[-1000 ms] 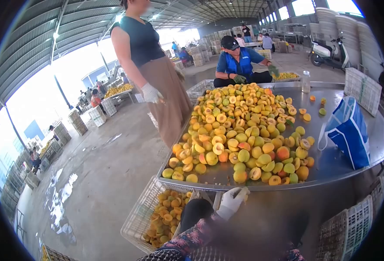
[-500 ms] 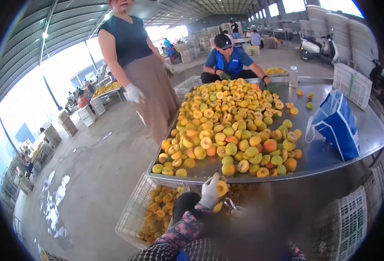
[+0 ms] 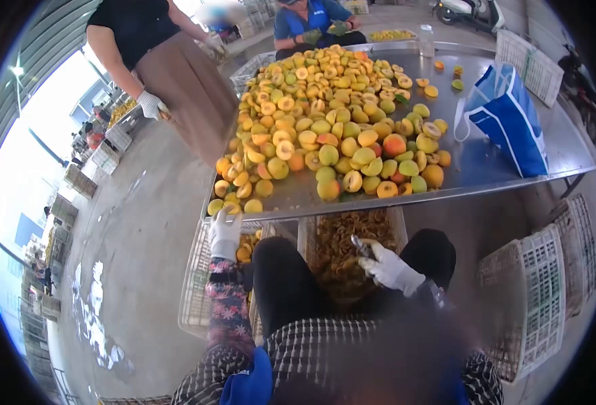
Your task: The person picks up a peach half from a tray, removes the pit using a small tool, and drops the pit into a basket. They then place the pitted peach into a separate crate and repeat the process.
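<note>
My left hand (image 3: 224,235), in a white glove, is at the table's near left edge, over a crate (image 3: 193,277) of halved yellow peaches (image 3: 246,247). Its fingers look stretched out, with no fruit visible in them. My right hand (image 3: 394,271), also gloved, is closed around a small metal tool (image 3: 362,247), whose exact kind I cannot make out. Below that tool, between my knees, a crate (image 3: 400,226) holds brown peach pits (image 3: 345,233). A large heap of whole and halved peaches (image 3: 338,128) covers much of the metal table (image 3: 460,185).
On the table's right stand a blue-and-white bag (image 3: 507,121) and a clear bottle (image 3: 426,42). A gloved person (image 3: 176,74) stands at the left; another person (image 3: 311,23) sits across the table. White crates (image 3: 527,297) lie at my right.
My left hand has moved left, and the peach half it held is gone from it. My right hand and its tool now show clearly. The view has tilted down; the person opposite has drawn both hands together.
</note>
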